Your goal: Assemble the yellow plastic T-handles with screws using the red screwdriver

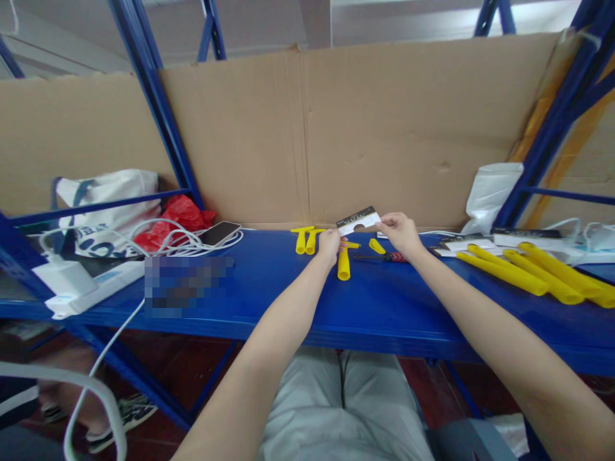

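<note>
A black-and-white printed card with a rounded notch in its lower edge is held up above the blue table. My left hand pinches its left end, and the fingers of my right hand are closed on its right end. Just below my left hand is a yellow tube-shaped piece; whether the hand touches it I cannot tell. Two yellow T-shaped pieces are to the left of that hand. Under my right hand lie a screwdriver with a red and black handle and a small yellow piece.
Several long yellow tubes and flat boxes occupy the right side. On the left are a phone, white cables, a power strip and a cloth bag. A cardboard sheet stands behind the table.
</note>
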Tool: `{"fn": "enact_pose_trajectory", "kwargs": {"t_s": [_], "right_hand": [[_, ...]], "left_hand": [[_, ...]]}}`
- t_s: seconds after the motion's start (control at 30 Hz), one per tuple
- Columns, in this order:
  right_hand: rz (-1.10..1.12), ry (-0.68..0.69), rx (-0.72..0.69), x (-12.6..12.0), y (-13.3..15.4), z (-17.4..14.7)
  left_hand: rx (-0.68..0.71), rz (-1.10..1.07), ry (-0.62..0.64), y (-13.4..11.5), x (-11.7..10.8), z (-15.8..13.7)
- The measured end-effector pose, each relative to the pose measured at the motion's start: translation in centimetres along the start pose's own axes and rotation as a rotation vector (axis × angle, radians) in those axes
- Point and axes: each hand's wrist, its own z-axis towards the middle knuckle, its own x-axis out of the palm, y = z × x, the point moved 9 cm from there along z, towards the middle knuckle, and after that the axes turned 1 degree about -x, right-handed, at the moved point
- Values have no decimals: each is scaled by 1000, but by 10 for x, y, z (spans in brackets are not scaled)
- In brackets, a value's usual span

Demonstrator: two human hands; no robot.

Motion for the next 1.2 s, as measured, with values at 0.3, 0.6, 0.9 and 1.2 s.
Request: {"fn": "enact_pose_trajectory", "kwargs": {"t_s": [0.3,0.6,0.9,1.2], "right_hand": [[91,151,174,11,-15,-8],[131,148,265,3,-31,-5],[231,271,323,12,-42,-10],[291,238,264,6,-42,-4]], "left_hand": [[181,544,-77,-3,-12,17],[94,511,-66,9,-13,12],[140,644,-38,11,-11,18],[-36,178,-36,14,-11,16]]}}
